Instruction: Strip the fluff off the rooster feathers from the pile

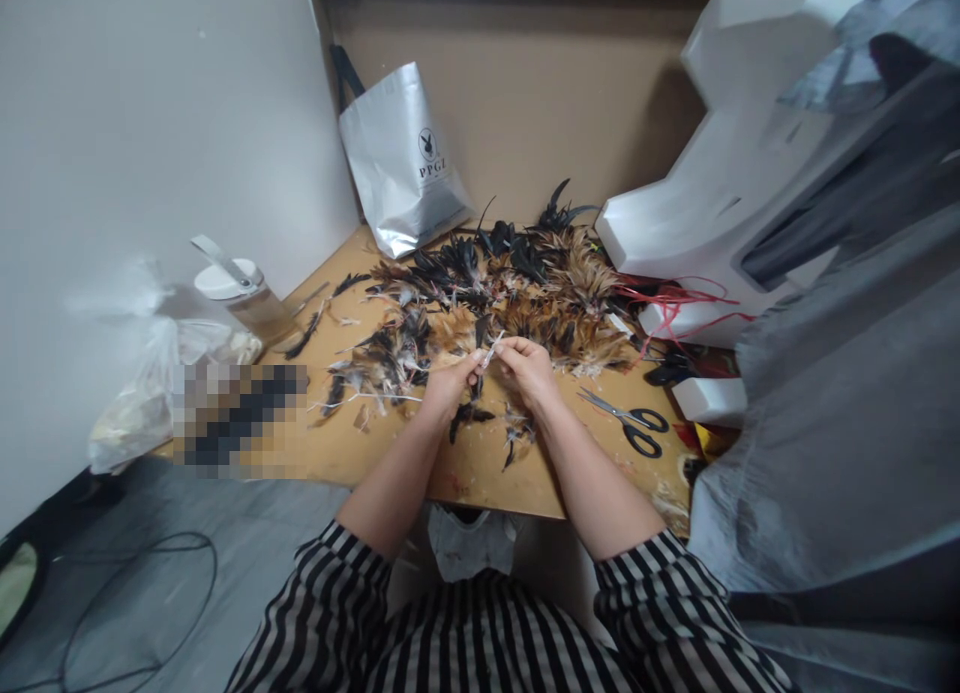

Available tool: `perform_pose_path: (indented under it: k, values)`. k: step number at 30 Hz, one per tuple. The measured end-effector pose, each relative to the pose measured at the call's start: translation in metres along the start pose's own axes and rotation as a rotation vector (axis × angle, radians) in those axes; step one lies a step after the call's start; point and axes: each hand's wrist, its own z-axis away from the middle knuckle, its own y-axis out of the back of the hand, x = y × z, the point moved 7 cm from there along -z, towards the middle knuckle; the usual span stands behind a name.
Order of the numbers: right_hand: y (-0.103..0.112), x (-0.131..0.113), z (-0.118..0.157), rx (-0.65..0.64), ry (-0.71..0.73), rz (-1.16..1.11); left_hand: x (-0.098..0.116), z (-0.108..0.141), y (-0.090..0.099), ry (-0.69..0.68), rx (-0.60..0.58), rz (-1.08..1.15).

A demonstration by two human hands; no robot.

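Observation:
Over the wooden table, my left hand [453, 381] and my right hand [526, 365] meet with fingertips pinched. Between them is a thin white string [492, 347]; whether a feather's quill is also in the pinch is too small to tell. Around and behind both hands lie brown and black feathers [450, 328] in loose bunches, some with white ends. A white cord [382, 397] runs across the table towards my left wrist. Small dark feathers [471, 413] and a thin feather tuft [517, 435] rest just below the hands.
Scissors [634, 421] with black handles lie right of my right forearm. Red ribbons [679, 301] tangle near a white foam-like form [720, 163]. A silver bag [405, 163] stands at the back. A lidded drink bottle [251, 298] and a plastic bag [142, 393] occupy the left.

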Motion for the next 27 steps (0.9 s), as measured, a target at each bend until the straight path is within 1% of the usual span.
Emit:
perform_pose_path:
  k: [4, 8, 11, 14, 17, 21, 27]
  values:
    - [-0.001, -0.005, 0.0, -0.003, 0.095, 0.12, 0.002, -0.001, 0.004, -0.04, 0.034, -0.078]
    - [-0.005, -0.008, 0.001, -0.038, 0.131, 0.18, 0.007, -0.001, 0.003, -0.057, 0.042, -0.153]
    - [-0.006, -0.01, 0.002, -0.059, 0.152, 0.202, 0.011, -0.001, 0.003, -0.073, 0.054, -0.168]
    - [-0.006, -0.007, 0.001, -0.07, 0.148, 0.187, 0.011, -0.002, 0.002, -0.084, 0.04, -0.147]
    - [-0.006, -0.003, 0.0, -0.064, 0.135, 0.158, 0.007, -0.004, 0.001, -0.055, 0.02, -0.102]
    - [-0.007, -0.001, -0.001, -0.065, 0.115, 0.102, 0.006, -0.003, 0.001, -0.048, 0.032, -0.054]
    - [-0.008, -0.006, 0.002, -0.046, 0.078, 0.035, 0.009, -0.001, -0.001, -0.069, 0.031, -0.095]
